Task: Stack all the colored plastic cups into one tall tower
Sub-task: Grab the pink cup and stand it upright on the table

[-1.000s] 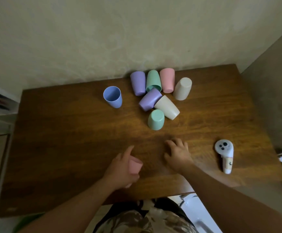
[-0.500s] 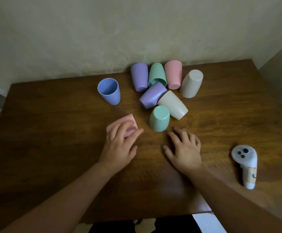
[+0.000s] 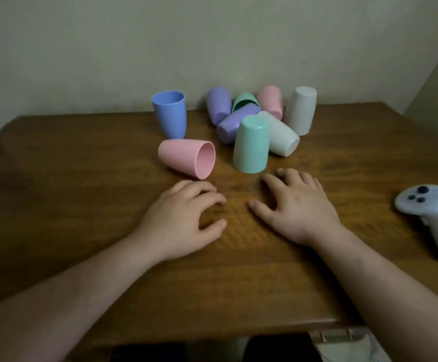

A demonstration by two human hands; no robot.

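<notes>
A pink cup (image 3: 186, 158) lies on its side on the wooden table (image 3: 82, 205), mouth facing right. My left hand (image 3: 183, 220) rests just in front of it, fingers curled and empty. My right hand (image 3: 296, 207) lies flat and empty in front of an upside-down green cup (image 3: 251, 143). A blue cup (image 3: 170, 113) stands upright behind the pink one. Behind the green cup lie two purple cups (image 3: 234, 122), a second green cup (image 3: 245, 100), another pink cup (image 3: 271, 100) and a cream cup (image 3: 280, 134). A second cream cup (image 3: 301, 111) stands upside down.
A white hand controller (image 3: 432, 218) lies at the table's right edge. A wall (image 3: 212, 43) rises right behind the cups. The table's near edge runs just under my forearms.
My left hand let go of the pink cup, which now lies on its side, and pulled back toward me. The view dropped lower and closer to the table.
</notes>
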